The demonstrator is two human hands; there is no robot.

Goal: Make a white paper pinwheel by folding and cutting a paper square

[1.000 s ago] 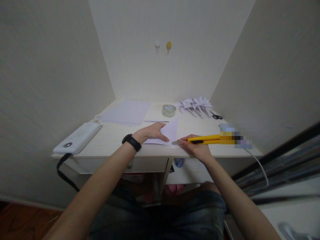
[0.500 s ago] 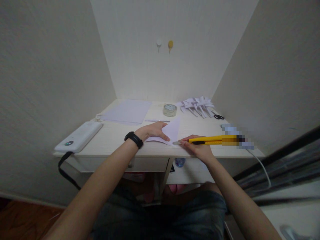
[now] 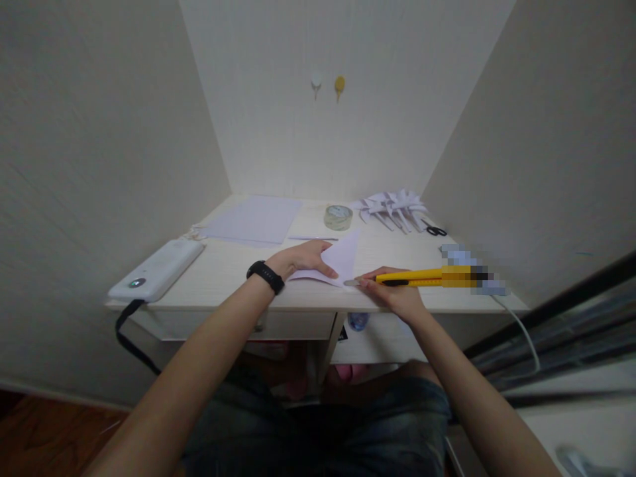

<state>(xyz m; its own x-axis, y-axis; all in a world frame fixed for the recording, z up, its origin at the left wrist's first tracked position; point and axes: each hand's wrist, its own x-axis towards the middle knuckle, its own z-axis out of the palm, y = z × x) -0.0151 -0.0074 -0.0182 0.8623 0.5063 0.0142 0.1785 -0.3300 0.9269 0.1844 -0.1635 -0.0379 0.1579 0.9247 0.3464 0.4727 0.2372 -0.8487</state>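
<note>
On the desk in front of me lies a piece of white paper (image 3: 344, 254) with a curled front edge. My left hand (image 3: 312, 257) rests flat on it, thumb and fingers apart, holding it down. A black watch is on that wrist. Gripped in my right hand (image 3: 392, 290) is a yellow utility knife (image 3: 416, 276), held near its front end. Its blade (image 3: 352, 283) points left and meets the paper's near corner, just right of my left thumb. The knife's rear end is blurred out by a mosaic.
Behind the paper are a thin paper strip (image 3: 313, 238) and a roll of clear tape (image 3: 338, 217). Paper pinwheels (image 3: 395, 207) and black-handled scissors (image 3: 436, 231) lie back right. Paper sheets (image 3: 253, 218) and a white device (image 3: 158, 270) occupy the left; a pixelated object (image 3: 457, 255) sits right.
</note>
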